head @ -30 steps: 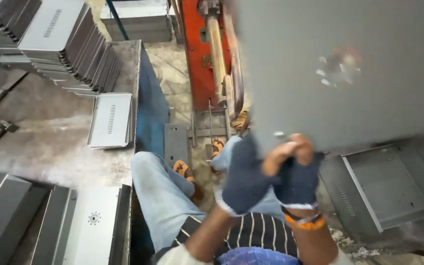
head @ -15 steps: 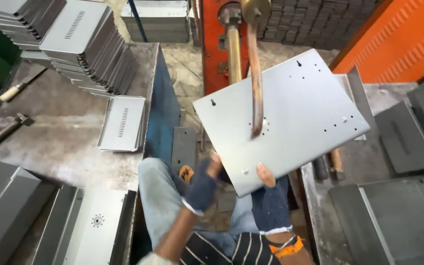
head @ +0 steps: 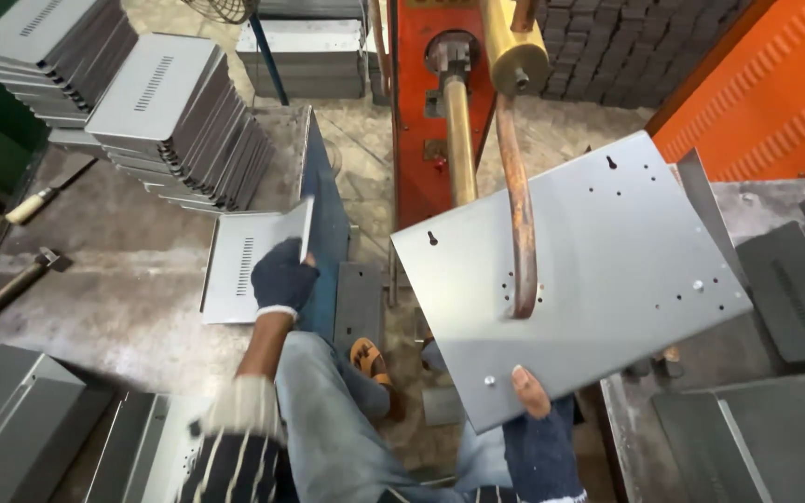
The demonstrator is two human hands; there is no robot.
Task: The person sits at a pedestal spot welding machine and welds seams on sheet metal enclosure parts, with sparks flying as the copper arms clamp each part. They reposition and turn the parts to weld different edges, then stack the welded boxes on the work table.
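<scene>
— Grey metal panel (head: 598,289): where is it sitting?
— Tilting under the curved copper arm (head: 519,214); right hand (head: 538,424), dark-gloved, is pinching its lower edge, bare thumb on top.
— Left hand (head: 281,275)?
— Left of the panel, gloved fingers curling onto the small vented plate (head: 249,265), touching it; grip unclear. Stacked grey covers (head: 170,121) are leaning beyond.

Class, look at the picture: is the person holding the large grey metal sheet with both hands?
No: only the right hand grips the grey sheet, while the left hand reaches to a small vented panel on the table.

Tilted grey perforated sheet-metal panel (head: 598,279)
</scene>
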